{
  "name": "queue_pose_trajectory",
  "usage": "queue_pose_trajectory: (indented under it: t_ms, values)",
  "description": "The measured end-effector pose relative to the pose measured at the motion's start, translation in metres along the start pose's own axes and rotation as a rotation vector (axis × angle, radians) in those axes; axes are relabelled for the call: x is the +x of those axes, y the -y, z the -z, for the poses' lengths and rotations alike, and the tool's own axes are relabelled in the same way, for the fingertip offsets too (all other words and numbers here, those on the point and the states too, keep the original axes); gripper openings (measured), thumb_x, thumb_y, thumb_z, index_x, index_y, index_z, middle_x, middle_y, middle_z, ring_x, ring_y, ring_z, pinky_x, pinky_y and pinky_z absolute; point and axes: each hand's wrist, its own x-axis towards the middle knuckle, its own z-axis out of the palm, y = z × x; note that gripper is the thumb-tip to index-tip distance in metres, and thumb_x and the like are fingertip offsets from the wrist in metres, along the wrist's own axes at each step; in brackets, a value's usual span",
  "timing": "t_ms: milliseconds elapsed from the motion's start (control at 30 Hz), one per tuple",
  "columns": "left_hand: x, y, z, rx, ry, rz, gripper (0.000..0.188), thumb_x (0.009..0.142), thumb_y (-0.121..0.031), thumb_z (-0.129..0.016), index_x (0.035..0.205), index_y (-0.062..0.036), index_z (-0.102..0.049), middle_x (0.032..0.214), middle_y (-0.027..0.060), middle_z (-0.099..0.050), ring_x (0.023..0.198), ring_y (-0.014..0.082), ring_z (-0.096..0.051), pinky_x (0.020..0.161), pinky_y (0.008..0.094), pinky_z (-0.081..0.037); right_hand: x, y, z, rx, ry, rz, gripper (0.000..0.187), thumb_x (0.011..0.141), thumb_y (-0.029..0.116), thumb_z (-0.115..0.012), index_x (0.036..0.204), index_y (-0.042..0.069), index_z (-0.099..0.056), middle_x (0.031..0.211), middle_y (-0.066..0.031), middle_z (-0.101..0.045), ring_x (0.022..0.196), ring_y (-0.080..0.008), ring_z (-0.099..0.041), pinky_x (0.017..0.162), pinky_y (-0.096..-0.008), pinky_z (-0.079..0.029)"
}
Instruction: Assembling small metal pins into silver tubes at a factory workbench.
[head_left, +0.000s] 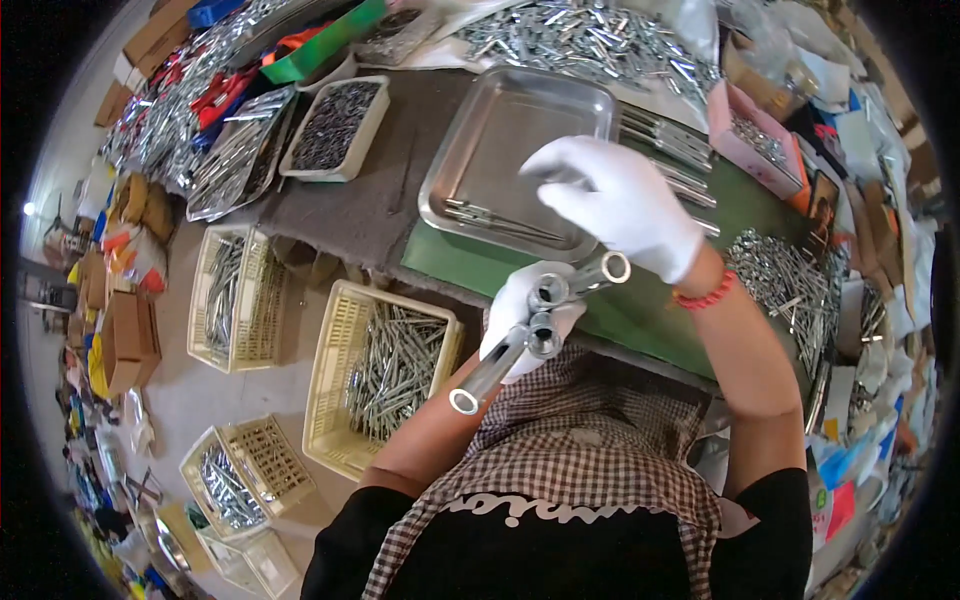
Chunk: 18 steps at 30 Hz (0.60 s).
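My left hand (pixel 519 317), in a white glove, is closed around several shiny metal tubes (pixel 494 364). Their round open ends point in different directions; how they join is not clear. My right hand (pixel 622 203), also gloved in white, hovers over the near right corner of a steel tray (pixel 467 130). Its fingers curve forward with a gap between them and the thumb, and nothing shows in it. A few thin metal rods (pixel 503 222) lie along the tray's near side.
Beyond the tray spreads a heap of metal parts (pixel 590 45). Rod-like tools (pixel 665 140) and a pink bin (pixel 752 140) stand to its right, near a pile of small parts (pixel 785 285). A tub of dark pieces (pixel 336 125) sits left. Cream baskets (pixel 330 370) of rods stand lower left.
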Motion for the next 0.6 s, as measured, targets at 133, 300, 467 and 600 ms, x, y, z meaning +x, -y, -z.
queue_pose_trajectory:
  t_ms: [133, 300, 467, 600]
  values:
    - [-0.001, -0.008, 0.000, -0.041, -0.015, -0.011, 0.008, 0.083, -0.008, -0.062, 0.086, -0.0034, -0.056, 0.068, -0.0008, -0.052, 0.056, 0.0104, -0.047, 0.051, 0.0237, -0.041, 0.036, -0.025, -0.044, -0.196, 0.100, 0.162, 0.023, 0.084, 0.018, -0.059, 0.104, 0.008, -0.063, 0.094, -0.0137, -0.064, 0.091, -0.0328, -0.061, 0.082, -0.0414, -0.048]
    - [0.002, -0.009, 0.004, -0.020, 0.013, 0.263, 0.018, 0.070, -0.001, -0.066, 0.089, -0.0019, -0.065, 0.073, 0.0043, -0.061, 0.067, 0.0110, -0.056, 0.062, 0.0284, -0.047, 0.058, -0.035, -0.061, -0.279, 0.227, 0.129, 0.023, 0.081, 0.016, -0.059, 0.102, 0.010, -0.064, 0.094, -0.0146, -0.065, 0.093, -0.0320, -0.061, 0.082, -0.0428, -0.048]
    - [0.002, -0.017, 0.006, -0.105, 0.054, 0.304, 0.020, 0.069, -0.005, -0.070, 0.089, -0.0031, -0.066, 0.075, 0.0071, -0.064, 0.068, 0.0161, -0.059, 0.065, 0.0296, -0.049, 0.061, -0.039, -0.062, -0.303, 0.186, 0.134, 0.025, 0.079, 0.014, -0.060, 0.104, 0.011, -0.063, 0.094, -0.0147, -0.065, 0.092, -0.0332, -0.061, 0.082, -0.0437, -0.049]
    - [-0.001, -0.016, 0.004, -0.072, 0.023, 0.274, 0.021, 0.069, -0.005, -0.070, 0.089, -0.0026, -0.066, 0.074, 0.0070, -0.064, 0.067, 0.0159, -0.059, 0.065, 0.0302, -0.049, 0.061, -0.036, -0.064, -0.359, 0.179, 0.149, 0.026, 0.080, 0.014, -0.059, 0.105, 0.011, -0.062, 0.093, -0.0142, -0.064, 0.091, -0.0337, -0.061, 0.082, -0.0445, -0.049]
